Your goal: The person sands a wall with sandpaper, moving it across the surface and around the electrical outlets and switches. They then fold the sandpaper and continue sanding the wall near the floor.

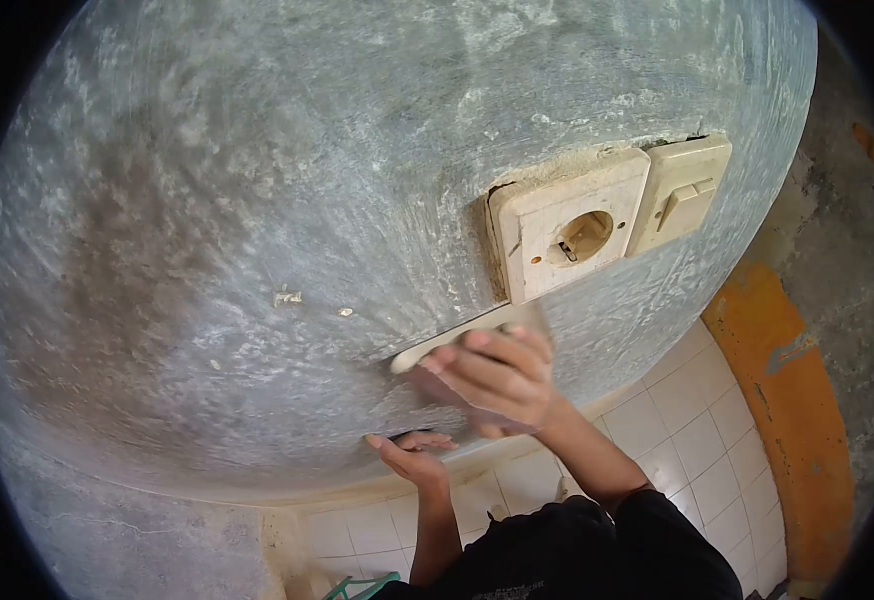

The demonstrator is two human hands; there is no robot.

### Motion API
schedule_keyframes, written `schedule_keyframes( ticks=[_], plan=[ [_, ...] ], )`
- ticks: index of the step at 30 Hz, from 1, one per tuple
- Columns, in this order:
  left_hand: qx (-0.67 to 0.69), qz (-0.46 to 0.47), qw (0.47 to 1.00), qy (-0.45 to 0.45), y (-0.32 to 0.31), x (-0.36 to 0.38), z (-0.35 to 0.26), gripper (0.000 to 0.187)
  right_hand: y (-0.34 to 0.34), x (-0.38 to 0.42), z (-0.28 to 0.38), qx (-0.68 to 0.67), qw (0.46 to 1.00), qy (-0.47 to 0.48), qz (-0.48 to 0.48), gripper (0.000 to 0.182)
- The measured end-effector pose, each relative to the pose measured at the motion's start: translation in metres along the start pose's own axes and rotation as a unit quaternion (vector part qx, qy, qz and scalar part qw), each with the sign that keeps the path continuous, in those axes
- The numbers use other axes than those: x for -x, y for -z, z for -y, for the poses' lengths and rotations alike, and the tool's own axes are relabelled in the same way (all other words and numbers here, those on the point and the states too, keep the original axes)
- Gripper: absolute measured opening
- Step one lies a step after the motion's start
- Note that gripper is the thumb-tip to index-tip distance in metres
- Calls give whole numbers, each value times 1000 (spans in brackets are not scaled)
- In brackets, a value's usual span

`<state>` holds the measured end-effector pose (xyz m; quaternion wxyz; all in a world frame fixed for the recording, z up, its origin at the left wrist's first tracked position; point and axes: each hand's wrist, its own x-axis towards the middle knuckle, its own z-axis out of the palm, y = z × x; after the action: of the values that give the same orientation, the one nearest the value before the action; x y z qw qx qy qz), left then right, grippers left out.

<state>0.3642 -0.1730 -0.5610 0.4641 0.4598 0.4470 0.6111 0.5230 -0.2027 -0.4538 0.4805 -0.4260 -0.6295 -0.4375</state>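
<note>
My right hand point(502, 378) is closed around a flat, pale-edged block point(437, 347) and presses it to the grey wall point(357, 230), just below the power socket point(575, 232). Motion blurs the hand; a brownish-mauve surface shows under the fingers, and I cannot tell exactly what the block is. Lower and to the left, my left hand point(417, 456) rests by the wall near its foot, thumb and fingers apart, with nothing seen in it.
A light switch point(681, 200) sits beside the socket, whose frame has crumbling edges. White floor tiles point(692, 440) lie below, bordered by an orange painted band point(787, 390) on the right. Part of a green object point(362, 585) shows at the bottom edge.
</note>
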Motion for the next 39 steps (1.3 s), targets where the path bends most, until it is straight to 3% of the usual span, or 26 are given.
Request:
schedule_keyframes(
  ticks=[1,4,5,8,13,16,20,21,25,28,29,32,33,36,37,39],
  plan=[
    [9,16,1000,1,3,-2,4,89,4,-2,-2,-14,998,-50,-36,34],
    [31,-9,999,41,2,0,4,88,15,-6,7,-47,995,-79,31,35],
    [27,-6,999,38,1,1,4,88,9,-1,6,-13,999,-32,29,38],
    [22,1,1000,20,0,-3,2,86,19,4,-11,-43,997,-69,4,33],
    [25,-15,999,20,1,-2,9,86,21,10,-19,19,999,23,41,38],
    [53,6,999,8,3,-2,13,88,30,8,-15,-13,997,-66,28,38],
    [53,0,999,7,2,-2,11,89,29,18,-26,4,999,-6,32,38],
    [49,-4,999,12,1,-2,11,89,35,21,-26,-35,996,-77,23,36],
    [53,-4,998,46,2,0,7,97,30,22,-19,-26,997,9,69,34],
    [37,12,999,38,3,-1,5,97,35,32,-24,-61,989,-137,19,34],
    [45,15,998,43,3,-1,5,97,37,29,-19,-84,987,-133,34,34],
    [49,25,997,50,7,-2,4,98,29,36,-16,-36,996,10,87,37],
    [40,29,998,45,7,-3,3,98,29,42,-23,-35,997,11,73,40],
    [39,40,998,38,7,-5,3,98,26,44,-6,-115,984,-132,41,39],
    [39,44,998,39,8,-4,3,99,26,39,-4,-132,984,-84,84,38],
    [47,26,997,49,4,-1,-3,95,20,49,-9,-88,993,-54,58,38]
  ],
)
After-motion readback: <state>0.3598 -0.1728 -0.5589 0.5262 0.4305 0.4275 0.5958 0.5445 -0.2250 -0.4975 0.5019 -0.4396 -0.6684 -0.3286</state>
